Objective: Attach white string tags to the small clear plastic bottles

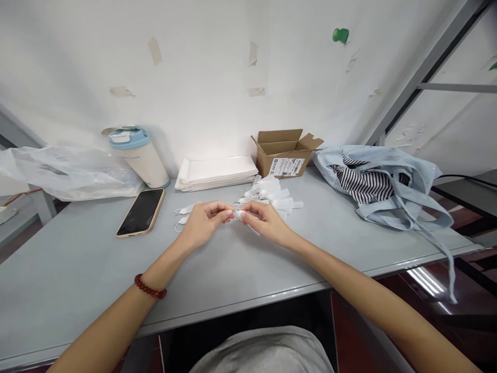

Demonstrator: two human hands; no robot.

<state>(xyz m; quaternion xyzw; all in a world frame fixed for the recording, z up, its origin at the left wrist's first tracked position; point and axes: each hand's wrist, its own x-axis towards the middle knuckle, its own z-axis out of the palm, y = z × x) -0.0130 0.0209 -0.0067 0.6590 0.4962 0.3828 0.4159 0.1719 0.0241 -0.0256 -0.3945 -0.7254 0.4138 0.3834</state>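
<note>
Near the middle of the grey table, my left hand and my right hand meet almost fingertip to fingertip. The fingers of my right hand pinch a small white tag with a thin string. My left hand is pinched at the string's end, where the detail is too small to make out. Behind my right hand lies a loose pile of white tags with strings. Two more white tags lie just left of my left hand, partly hidden by it.
Along the wall stand a cup with a blue lid, a stack of white envelopes and an open cardboard box. A phone and plastic bag are left; a light blue cloth bag is right.
</note>
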